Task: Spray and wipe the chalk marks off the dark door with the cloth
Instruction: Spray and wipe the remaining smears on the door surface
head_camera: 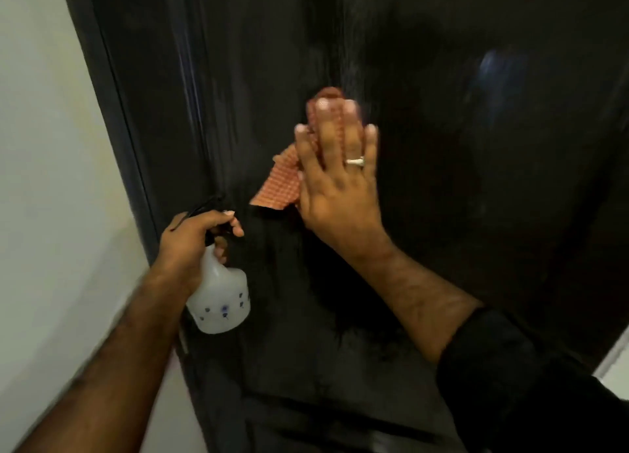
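Left hand (195,236) clutches bottle (219,299) low by door (476,146); right hand (337,180), flat-fingered, presses cloth (284,180) higher; streaks lie above.

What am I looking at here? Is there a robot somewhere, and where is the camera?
There is no robot: a person is cleaning, and the single picture comes from a wide-angle camera worn on their head, looking forward and down at their own arms. In front of them stands a dark door, with a pale wall to the left. The right hand, wearing a ring, lies flat with straight fingers and presses an orange checked cloth against the door. The left hand grips a white spray bottle by its neck, a finger near the trigger. Faint pale smears show on the door above the cloth; the picture is slightly blurred.
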The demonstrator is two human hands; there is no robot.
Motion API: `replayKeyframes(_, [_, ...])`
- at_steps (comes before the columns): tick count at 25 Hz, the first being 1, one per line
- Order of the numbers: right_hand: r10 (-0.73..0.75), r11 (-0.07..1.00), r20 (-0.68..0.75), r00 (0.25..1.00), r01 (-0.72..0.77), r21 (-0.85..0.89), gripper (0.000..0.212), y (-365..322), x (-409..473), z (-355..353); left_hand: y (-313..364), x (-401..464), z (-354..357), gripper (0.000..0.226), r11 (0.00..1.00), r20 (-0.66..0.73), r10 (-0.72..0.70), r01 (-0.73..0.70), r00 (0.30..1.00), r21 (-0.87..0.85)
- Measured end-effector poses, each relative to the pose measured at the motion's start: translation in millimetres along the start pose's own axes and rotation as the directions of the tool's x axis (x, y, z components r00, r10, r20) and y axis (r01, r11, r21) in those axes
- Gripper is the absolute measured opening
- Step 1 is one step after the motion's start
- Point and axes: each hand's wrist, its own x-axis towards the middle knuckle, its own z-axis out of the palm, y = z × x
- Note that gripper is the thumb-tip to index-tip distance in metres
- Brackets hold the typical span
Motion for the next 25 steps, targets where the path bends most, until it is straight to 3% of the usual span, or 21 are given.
replayKeyframes(2, [-0.26,0.965,0.077,0.963,0.256,0.061,0.063,-44.8,-11.6,31.2,-18.3,-3.6,-26.7,0.021,1.0,-0.062,0.001,0.0,0.998,0.027])
replayKeyframes(4, [-0.476,0.879,0.206,0.855,0.466,0.099,0.061,-67.4,-65.2,61.1,-37.6,-7.9,-44.5,0.024,1.0,-0.082,-0.024,0.025,0.996,0.013])
replayKeyframes(6, [-0.572,0.809,0.285,0.769,0.586,0.043,0.062,-55.9,-126.1,72.7,-59.7,-12.8,-52.0,0.022,0.998,-0.069,-0.066,0.067,0.995,0.011])
replayKeyframes(7, [-0.578,0.801,0.287,0.764,0.598,0.023,0.064,-40.2,-153.1,71.5,-72.1,-16.7,-49.8,0.019,0.996,-0.044,-0.083,0.084,0.996,0.028])
replayKeyframes(10, [-0.499,0.857,0.291,0.816,0.515,0.024,0.072,40.5,-219.0,44.1,-110.6,-34.4,-16.3,0.015,0.988,0.08,-0.137,0.13,0.987,0.082])
replayKeyframes(15, [-0.264,0.935,0.386,0.884,0.333,-0.123,0.054,191.9,-314.5,-42.6,-165.0,-73.6,108.3,0.011,0.956,0.367,-0.292,0.264,0.883,0.126])
replayKeyframes(18, [-0.029,0.992,0.429,0.903,0.08,-0.101,0.057,239.5,-343.8,-85.3,-191.4,-103.3,182.5,0.011,0.948,0.503,-0.318,0.271,0.803,0.166])
replayKeyframes(20, [0.262,0.959,0.409,0.874,-0.282,-0.013,0.065,236.7,-365.3,-110.9,-201.9,-124.1,223.5,0.017,0.94,0.565,-0.339,0.286,0.752,0.183])
replayKeyframes(21, [0.463,0.843,0.364,0.808,-0.528,0.1,0.069,226.4,-378.2,-122.3,-205.7,-134.4,241.6,0.019,0.934,0.592,-0.356,0.293,0.723,0.205])
replayKeyframes(22, [0.676,0.6,0.332,0.658,-0.753,0.27,0.069,216.4,-392.8,-132.7,-208.8,-146.0,259.5,0.019,0.928,0.621,-0.372,0.291,0.69,0.234])
replayKeyframes(23, [0.834,0.225,0.37,0.41,-0.864,0.45,0.062,207.0,-403.8,-141.4,-212.3,-156.8,274.6,0.017,0.924,0.647,-0.383,0.281,0.659,0.261])
replayKeyframes(24, [0.853,-0.197,0.501,0.143,-0.802,0.564,0.051,199.1,-413.6,-148.6,-216.1,-167.5,287.5,0.013,0.92,0.673,-0.391,0.267,0.628,0.286])
replayKeyframes(25, [0.757,-0.538,0.652,-0.043,-0.608,0.584,0.042,193.9,-422.5,-154.0,-220.4,-177.6,299.4,0.01,0.916,0.698,-0.401,0.255,0.593,0.309])
